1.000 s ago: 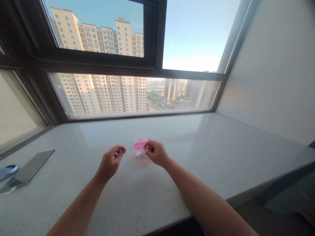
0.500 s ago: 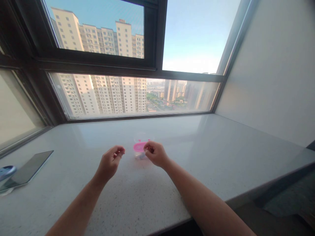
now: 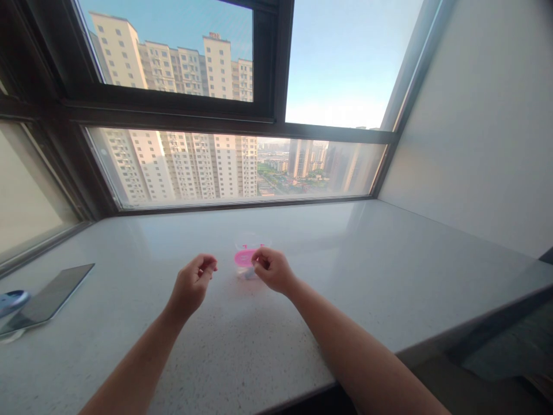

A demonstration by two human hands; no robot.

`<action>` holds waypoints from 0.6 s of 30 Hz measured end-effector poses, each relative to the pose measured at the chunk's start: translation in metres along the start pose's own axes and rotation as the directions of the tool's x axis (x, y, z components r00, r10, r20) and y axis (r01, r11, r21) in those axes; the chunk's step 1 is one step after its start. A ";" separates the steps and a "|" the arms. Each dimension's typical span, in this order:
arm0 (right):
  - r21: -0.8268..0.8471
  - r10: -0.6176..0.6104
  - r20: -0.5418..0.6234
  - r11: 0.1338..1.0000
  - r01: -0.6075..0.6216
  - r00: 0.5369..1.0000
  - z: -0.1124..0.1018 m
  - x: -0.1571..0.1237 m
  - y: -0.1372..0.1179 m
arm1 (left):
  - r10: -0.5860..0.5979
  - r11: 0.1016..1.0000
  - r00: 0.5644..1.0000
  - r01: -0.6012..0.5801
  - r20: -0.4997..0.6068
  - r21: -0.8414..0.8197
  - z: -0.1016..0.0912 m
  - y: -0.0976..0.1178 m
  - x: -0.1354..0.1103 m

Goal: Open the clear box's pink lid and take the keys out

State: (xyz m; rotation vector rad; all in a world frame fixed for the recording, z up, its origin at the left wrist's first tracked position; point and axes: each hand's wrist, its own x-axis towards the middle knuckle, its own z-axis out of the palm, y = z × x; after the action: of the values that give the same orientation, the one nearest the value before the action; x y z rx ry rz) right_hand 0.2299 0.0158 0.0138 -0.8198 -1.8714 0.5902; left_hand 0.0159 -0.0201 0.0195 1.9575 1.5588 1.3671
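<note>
A small clear plastic box [image 3: 244,276] with a pink rim [image 3: 243,259] stands on the counter in front of me. Its see-through lid is raised at the back on pink hinges, and the contents are too blurred to name. My right hand [image 3: 275,271] overlaps the box's right side with thumb and fingers pinched together. Whether it touches the rim, I cannot tell. Left of the box, apart from it, my left hand [image 3: 192,283] is held in a similar pinch. Anything between the fingertips of either hand is hidden or too small to make out.
The speckled white counter [image 3: 345,276] runs back to a dark-framed window [image 3: 181,118]. A dark flat tablet [image 3: 52,297] lies at the left, with a blue rounded object [image 3: 14,302] beside it. A white wall [image 3: 470,138] bounds the right side.
My left hand has shifted very slightly left, away from the box. My right hand and the box look unchanged.
</note>
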 end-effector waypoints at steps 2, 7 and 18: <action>-0.009 -0.004 0.003 1.000 0.004 1.000 0.000 0.000 0.000 | -0.005 1.000 1.000 0.005 -0.011 0.009 0.000 0.001 0.000; -0.020 -0.017 0.007 1.000 0.018 1.000 0.000 0.000 0.000 | -0.003 1.000 1.000 0.003 -0.002 0.000 0.000 0.001 0.000; -0.022 -0.019 0.036 1.000 0.020 0.999 -0.001 0.000 -0.001 | 0.006 0.999 1.000 -0.005 -0.016 0.043 0.000 0.003 0.000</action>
State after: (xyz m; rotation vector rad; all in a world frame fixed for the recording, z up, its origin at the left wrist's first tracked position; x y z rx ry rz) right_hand 0.2306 0.0148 0.0149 -0.8094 -1.9189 0.5763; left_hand 0.0178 -0.0211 0.0223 1.9822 1.6039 1.3656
